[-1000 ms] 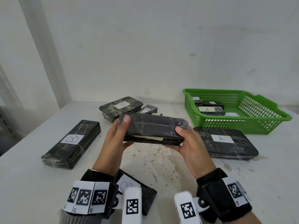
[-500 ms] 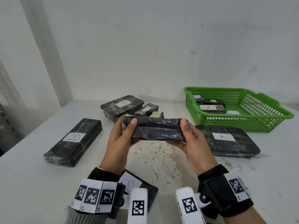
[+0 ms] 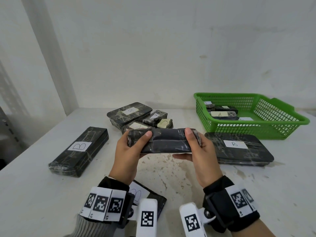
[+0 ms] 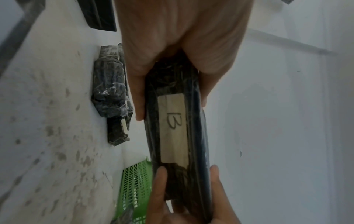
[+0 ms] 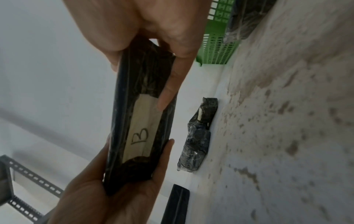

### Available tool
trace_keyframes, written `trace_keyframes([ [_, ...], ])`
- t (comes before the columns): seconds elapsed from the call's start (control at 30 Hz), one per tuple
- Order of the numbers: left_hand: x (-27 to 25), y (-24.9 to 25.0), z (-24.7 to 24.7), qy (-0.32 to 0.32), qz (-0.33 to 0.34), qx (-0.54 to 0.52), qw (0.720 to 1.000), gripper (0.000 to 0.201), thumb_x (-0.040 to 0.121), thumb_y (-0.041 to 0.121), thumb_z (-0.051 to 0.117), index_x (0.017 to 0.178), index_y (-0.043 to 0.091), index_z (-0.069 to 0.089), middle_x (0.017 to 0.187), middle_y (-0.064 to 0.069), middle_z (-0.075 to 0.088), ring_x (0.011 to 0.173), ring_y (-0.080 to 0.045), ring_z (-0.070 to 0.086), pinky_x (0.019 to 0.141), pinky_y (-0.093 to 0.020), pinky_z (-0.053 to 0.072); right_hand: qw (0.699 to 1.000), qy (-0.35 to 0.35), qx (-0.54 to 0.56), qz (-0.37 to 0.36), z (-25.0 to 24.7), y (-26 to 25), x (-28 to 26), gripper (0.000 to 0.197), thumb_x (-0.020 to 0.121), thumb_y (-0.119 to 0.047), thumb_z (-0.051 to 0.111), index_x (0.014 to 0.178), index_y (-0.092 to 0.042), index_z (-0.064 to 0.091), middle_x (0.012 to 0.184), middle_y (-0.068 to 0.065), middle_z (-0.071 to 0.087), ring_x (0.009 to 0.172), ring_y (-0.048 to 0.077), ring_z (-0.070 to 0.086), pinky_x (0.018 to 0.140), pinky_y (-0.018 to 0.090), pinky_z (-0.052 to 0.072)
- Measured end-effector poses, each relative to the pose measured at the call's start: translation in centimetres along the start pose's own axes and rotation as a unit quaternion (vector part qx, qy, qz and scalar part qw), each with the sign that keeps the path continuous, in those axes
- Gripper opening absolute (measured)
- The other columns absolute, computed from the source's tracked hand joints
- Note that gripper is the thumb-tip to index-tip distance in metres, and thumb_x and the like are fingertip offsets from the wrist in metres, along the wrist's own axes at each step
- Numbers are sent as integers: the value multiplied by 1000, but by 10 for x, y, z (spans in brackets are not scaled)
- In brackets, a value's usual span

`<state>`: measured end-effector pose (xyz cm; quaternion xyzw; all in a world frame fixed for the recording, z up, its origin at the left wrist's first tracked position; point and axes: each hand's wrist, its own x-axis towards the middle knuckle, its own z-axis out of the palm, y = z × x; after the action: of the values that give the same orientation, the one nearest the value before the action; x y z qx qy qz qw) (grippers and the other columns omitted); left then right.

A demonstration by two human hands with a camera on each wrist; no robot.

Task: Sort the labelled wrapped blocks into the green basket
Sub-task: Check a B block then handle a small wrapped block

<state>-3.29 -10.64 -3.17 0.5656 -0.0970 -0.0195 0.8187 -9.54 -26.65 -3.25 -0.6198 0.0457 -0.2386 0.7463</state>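
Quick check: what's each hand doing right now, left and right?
Left hand: grips the left end of the black wrapped block labelled B.
Right hand: grips the same block's right end.

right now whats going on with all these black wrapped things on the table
A person holds one wrapped block off the table, left hand at one end, right hand at the other. Its label, facing away from them, reads B. The green basket already holds a few blocks, one marked A. Other blocks lie on the table.
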Motion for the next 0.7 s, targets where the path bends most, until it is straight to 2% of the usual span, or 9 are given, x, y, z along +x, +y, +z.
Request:
trace_keyframes([
  [0.1, 0, 0, 1, -2, 16, 0, 1000, 20, 81, 12, 70, 100, 7, 65, 94, -13, 75, 80, -20, 74, 65, -28, 59, 1000, -14, 20, 18, 1, -3, -4, 49, 72, -52, 63, 102, -14, 70, 92, 3, 76, 85, 18, 74, 54, 35, 61],
  [0.2, -4, 2, 1, -23, 30, 4, 999, 32, 71, 25, 74, 99, 12, 66, 93, -9, 76, 85, -22, 74, 71, -34, 60, 1000, 12, 12, -15, 1, -3, -5, 39, 70, -41, 72, 97, -13, 71, 89, 3, 75, 83, 19, 74, 50, 32, 58],
  [0.27, -6, 6, 2, -46, 19, 15, 999, 41, 68, 28, 80, 102, 12, 65, 94, -7, 76, 86, -22, 74, 72, -37, 61, 999, 22, 11, -29, 1, -3, -5, 37, 71, -36, 72, 96, -10, 69, 87, 5, 74, 79, 18, 74, 48, 29, 57],
  [0.4, -4, 6, 0, -36, 9, 18, 999, 47, 65, 20, 78, 106, 3, 65, 98, -14, 75, 88, -28, 74, 66, -33, 60, 999, 27, -3, -28, 3, 0, -5, 34, 73, -37, 72, 96, -12, 70, 84, 0, 74, 80, 16, 73, 48, 29, 57],
  [0.47, -4, 5, 0, -32, 11, 22, 999, 42, 69, 15, 76, 107, 1, 64, 98, -16, 75, 85, -28, 74, 61, -31, 59, 1000, 16, -12, -19, 2, 1, -6, 29, 74, -37, 71, 94, -17, 70, 83, -5, 74, 83, 13, 73, 48, 30, 57],
  [0.53, -5, 6, 0, -31, 14, 28, 999, 40, 73, 13, 76, 108, 0, 63, 98, -16, 74, 82, -25, 74, 58, -31, 59, 1000, -1, -14, -9, 2, -1, -8, 34, 70, -42, 72, 97, -21, 69, 85, -8, 74, 85, 10, 72, 48, 31, 58],
  [0.63, -6, 12, -3, -41, 7, 22, 999, 51, 68, 17, 84, 112, 2, 62, 97, -12, 75, 84, -24, 74, 58, -33, 59, 998, -1, -51, -28, 4, -4, -9, 49, 65, -43, 75, 106, -18, 66, 93, -4, 73, 87, 9, 72, 49, 32, 58],
  [0.7, -7, 15, -4, -61, -3, 25, 998, 54, 66, 19, 84, 113, 3, 62, 98, -12, 75, 86, -25, 74, 59, -33, 59, 997, 11, -60, -39, 5, -3, -10, 46, 68, -38, 76, 107, -15, 66, 97, 1, 72, 87, 12, 72, 49, 31, 58],
])
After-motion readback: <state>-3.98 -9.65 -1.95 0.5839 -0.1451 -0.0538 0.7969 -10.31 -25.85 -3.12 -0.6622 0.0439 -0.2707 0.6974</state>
